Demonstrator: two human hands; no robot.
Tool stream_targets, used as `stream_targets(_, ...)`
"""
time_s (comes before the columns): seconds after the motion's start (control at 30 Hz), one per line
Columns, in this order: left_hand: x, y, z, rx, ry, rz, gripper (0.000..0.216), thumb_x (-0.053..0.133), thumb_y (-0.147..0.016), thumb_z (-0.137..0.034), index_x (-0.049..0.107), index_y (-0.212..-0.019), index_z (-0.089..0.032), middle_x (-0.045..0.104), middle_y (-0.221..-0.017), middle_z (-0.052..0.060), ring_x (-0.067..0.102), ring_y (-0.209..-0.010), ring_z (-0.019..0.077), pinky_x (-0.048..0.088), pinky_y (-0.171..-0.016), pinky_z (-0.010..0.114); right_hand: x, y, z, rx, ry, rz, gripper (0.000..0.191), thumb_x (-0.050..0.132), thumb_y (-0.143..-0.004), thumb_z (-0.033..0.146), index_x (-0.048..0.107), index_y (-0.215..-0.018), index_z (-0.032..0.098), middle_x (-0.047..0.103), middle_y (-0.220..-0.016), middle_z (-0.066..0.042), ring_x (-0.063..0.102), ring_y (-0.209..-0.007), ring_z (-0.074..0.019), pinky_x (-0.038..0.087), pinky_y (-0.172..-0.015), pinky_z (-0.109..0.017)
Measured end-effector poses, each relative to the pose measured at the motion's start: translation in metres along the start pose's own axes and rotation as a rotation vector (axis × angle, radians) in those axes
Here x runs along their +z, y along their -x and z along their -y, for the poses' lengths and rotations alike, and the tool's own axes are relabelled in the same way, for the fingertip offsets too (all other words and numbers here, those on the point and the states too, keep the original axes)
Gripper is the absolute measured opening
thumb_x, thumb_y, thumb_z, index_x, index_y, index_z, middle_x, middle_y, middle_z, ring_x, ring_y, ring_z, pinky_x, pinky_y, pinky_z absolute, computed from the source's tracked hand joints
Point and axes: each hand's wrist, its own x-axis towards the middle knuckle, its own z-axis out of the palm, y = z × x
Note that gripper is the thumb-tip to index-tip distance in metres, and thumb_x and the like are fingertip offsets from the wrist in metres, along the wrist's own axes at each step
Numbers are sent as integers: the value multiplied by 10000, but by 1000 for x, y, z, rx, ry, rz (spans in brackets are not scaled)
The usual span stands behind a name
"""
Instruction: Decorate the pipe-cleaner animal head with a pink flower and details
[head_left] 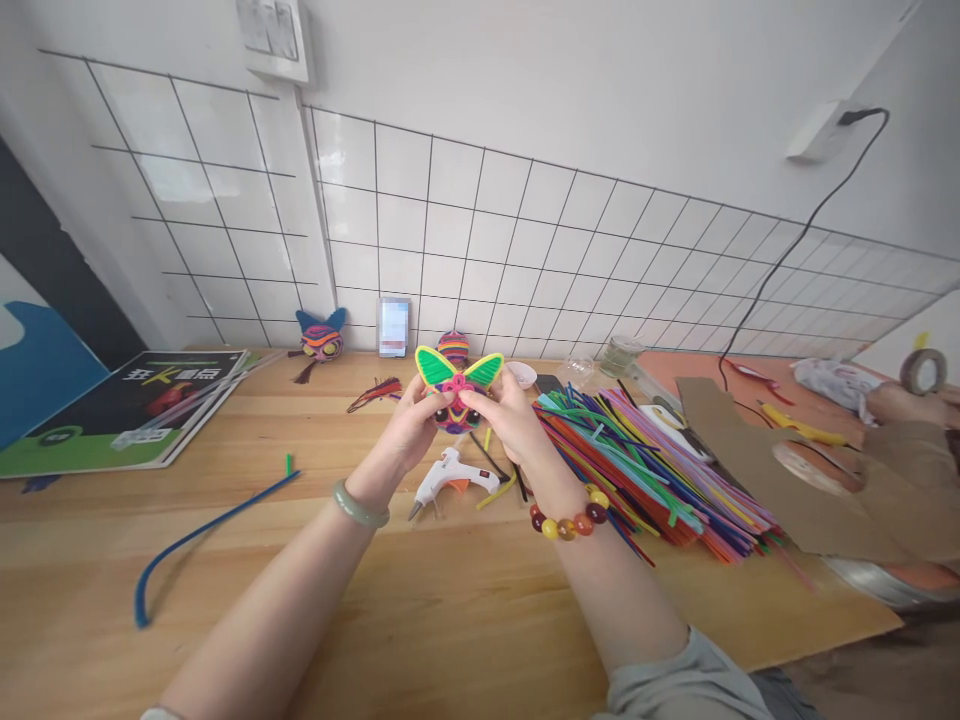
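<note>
"Green ears [433, 368] with yellow edges. What are they on?"

"A small, brightly coloured toy [457, 422] with a pink piece [458, 387] between the ears. It's held up in front of the person, over the wooden table [300, 620]."

"Which hand has it?"

"Both. The left hand [411, 428], below a pale bangle [360, 506], is closed around one side, and the right hand [512, 415], below a bead bracelet [568, 524], is closed around the other. The thumbs meet the front, near the pink piece."

"Does it touch the table?"

"I can't tell; the hands hide its lower edges."

"And what's close by?"

"A white glue gun [454, 474] lies on the table, just nearer the person than the hands. Beside the right forearm spreads a big pile of pipe cleaners [645, 470]. A bent blue one [202, 528] lies well apart, on the left."

"At the back?"

"A striped ball [453, 346] right behind the toy, a phone [394, 326] leaning upright, and a blue-eared toy [322, 343] further left"
</note>
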Motion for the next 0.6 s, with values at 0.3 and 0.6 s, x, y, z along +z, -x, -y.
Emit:
stream_targets(0.3,-2,-3,-2,-3,78,55,262,622,-860,-425,643,-999,-203,684,-1039,59,637,-953,216,501,-804,329,-1,4,14,7,30,26,361,746,-704,330,542,-989,242,686,-1086,-36,650,-997,-198,564,-798,-328)
stream_targets(0.6,5,3,-6,60,-61,73,306,782,-737,-210,630,-1002,-215,674,-992,26,633,-867,158,499,-811,293,-1,4,15,-32,6,50,339,743,-717,317,550,-986,240,681,-1082,-36,651,-973,-187,553,-793,-314)
